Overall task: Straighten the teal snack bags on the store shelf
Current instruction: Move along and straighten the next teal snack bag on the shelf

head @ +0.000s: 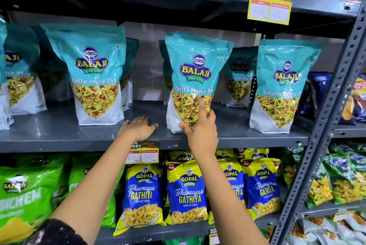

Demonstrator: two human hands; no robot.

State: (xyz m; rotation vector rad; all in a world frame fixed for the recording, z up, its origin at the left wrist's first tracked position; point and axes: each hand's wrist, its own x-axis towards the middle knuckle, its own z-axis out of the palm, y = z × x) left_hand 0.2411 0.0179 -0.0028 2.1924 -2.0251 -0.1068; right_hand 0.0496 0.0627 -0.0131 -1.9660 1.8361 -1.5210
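Note:
Several teal Balaji snack bags stand on the grey middle shelf (59, 135). The middle teal bag (195, 70) stands upright near the shelf's front edge. My right hand (200, 129) touches its lower front, index finger pointing up over the clear window, thumb at its bottom left corner. My left hand (138, 127) rests flat on the bare shelf just left of that bag, holding nothing. Another teal bag (93, 70) stands to the left and one more (281, 86) to the right. More teal bags stand behind them, partly hidden.
A yellow price tag (143, 152) hangs on the shelf edge under my left hand. Blue-and-yellow Gopal bags (186, 191) and green bags (25, 191) fill the lower shelf. A slotted grey upright (326, 106) bounds the right side. Red bags sit on the top shelf.

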